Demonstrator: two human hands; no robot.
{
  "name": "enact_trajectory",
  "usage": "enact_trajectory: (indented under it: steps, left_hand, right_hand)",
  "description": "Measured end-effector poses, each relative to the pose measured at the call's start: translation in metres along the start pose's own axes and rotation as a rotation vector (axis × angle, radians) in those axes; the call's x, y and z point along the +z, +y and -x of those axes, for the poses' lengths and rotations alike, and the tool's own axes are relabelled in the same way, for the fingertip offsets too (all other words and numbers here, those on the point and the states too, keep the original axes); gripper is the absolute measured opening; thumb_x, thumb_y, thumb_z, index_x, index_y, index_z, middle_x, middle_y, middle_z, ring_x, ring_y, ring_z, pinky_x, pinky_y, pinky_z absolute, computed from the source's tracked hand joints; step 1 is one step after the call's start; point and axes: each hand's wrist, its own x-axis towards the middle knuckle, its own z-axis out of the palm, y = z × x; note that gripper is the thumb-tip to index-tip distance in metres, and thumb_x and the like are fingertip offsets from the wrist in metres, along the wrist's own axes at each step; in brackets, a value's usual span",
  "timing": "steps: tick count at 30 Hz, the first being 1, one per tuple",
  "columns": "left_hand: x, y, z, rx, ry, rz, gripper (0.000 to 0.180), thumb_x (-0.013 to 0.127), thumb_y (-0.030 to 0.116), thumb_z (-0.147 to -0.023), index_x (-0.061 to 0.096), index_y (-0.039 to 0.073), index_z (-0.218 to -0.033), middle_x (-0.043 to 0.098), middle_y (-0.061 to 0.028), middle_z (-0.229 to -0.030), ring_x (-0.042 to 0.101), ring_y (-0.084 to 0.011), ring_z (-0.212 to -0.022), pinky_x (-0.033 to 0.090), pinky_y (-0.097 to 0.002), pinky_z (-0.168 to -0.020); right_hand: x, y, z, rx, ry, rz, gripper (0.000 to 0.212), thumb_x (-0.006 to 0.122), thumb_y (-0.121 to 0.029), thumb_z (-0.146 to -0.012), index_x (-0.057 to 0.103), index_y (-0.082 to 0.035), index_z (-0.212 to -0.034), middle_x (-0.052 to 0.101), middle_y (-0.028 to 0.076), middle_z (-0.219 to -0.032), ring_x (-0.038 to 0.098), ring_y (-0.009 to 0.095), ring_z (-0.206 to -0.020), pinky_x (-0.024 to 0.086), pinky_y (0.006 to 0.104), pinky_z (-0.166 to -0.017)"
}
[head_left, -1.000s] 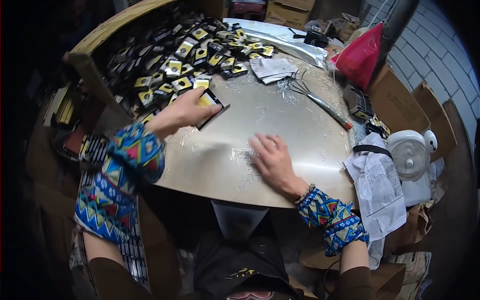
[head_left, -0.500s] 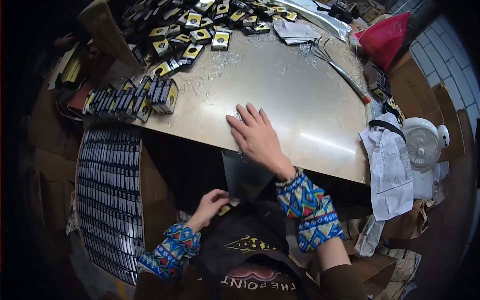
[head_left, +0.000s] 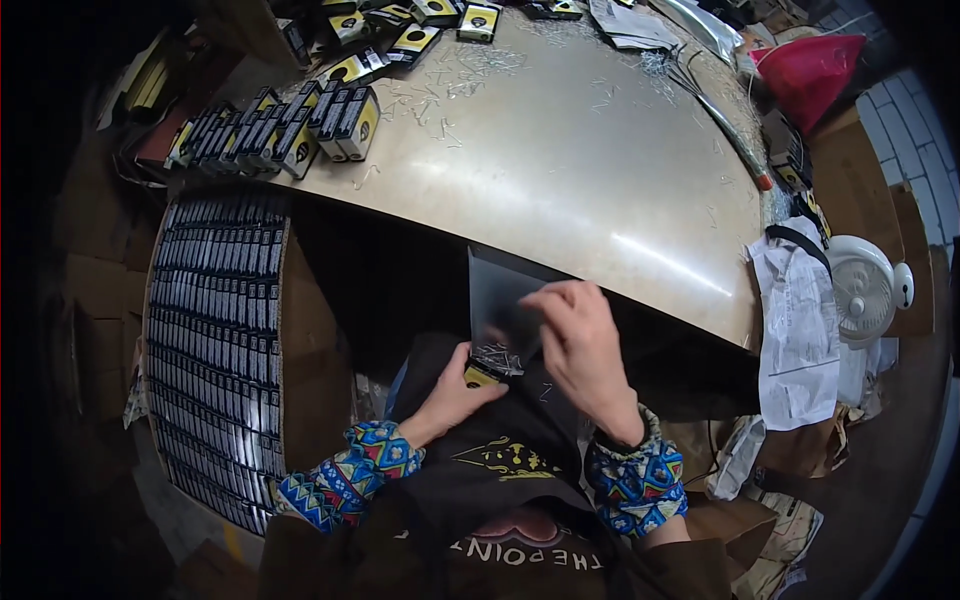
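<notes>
My left hand (head_left: pixel 450 402) grips a small yellow-and-black box (head_left: pixel 482 377) close to my apron. Thin metal pins (head_left: pixel 497 359) are heaped at the box's open top. The box sits at the lower end of a grey metal chute (head_left: pixel 493 285) that slopes down from the table edge. Over the chute, to the right of the box, hovers my right hand (head_left: pixel 588 352), thumb and fingers curled together; whether anything is between them I cannot make out. One bent pin (head_left: pixel 546 393) lies on my dark apron.
Scattered pins (head_left: pixel 440 95) and loose small boxes (head_left: pixel 415 42) lie on the metal tabletop (head_left: pixel 560 180). A row of boxes (head_left: pixel 300 135) stands at its left edge. Below left, a carton (head_left: pixel 215 350) is packed with boxes. At right are a brush (head_left: pixel 735 145), papers (head_left: pixel 795 330) and a white fan (head_left: pixel 862 290).
My right hand has left the tabletop and come down over the chute, fingers curling. The pins under it are now at the box's top. My left hand has moved slightly right and up with the box.
</notes>
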Motion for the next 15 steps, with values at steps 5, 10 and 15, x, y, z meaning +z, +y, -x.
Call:
enact_trajectory:
  steps: [5, 10, 15]
  left_hand:
    - [0.003, -0.03, -0.006, 0.402, 0.17, -0.73, 0.08, 0.079, 0.015, -0.07, 0.033, 0.002, -0.134, 0.052, -0.0245, -0.119, 0.054, -0.0442, -0.109, 0.044, -0.048, -0.093]
    - [-0.028, -0.02, 0.016, 0.392, 0.179, -0.902, 0.073, 0.077, 0.012, -0.067, 0.044, 0.004, -0.132, 0.057, -0.0176, -0.11, 0.056, -0.0378, -0.102, 0.046, -0.0468, -0.086]
    - [-0.018, 0.016, 0.024, 0.377, 0.241, -0.661, 0.079, 0.081, 0.008, -0.067, 0.042, 0.005, -0.136, 0.058, -0.0186, -0.116, 0.061, -0.0331, -0.107, 0.049, -0.0379, -0.09]
  right_hand:
    - [0.062, 0.01, 0.051, -0.144, -0.219, 0.1, 0.047, 0.062, 0.003, -0.07, 0.056, 0.001, -0.118, 0.057, 0.018, -0.109, 0.056, 0.034, -0.1, 0.048, 0.0405, -0.085]
    - [0.042, 0.006, 0.058, 0.032, -0.246, -0.341, 0.034, 0.062, 0.002, -0.085, 0.062, -0.001, -0.12, 0.061, 0.024, -0.122, 0.064, 0.038, -0.105, 0.055, 0.0386, -0.086]
    - [0.033, 0.006, 0.054, -0.139, -0.106, -0.315, 0.039, 0.076, -0.009, -0.078, 0.065, 0.0, -0.114, 0.063, 0.019, -0.12, 0.066, 0.032, -0.101, 0.056, 0.0375, -0.081]
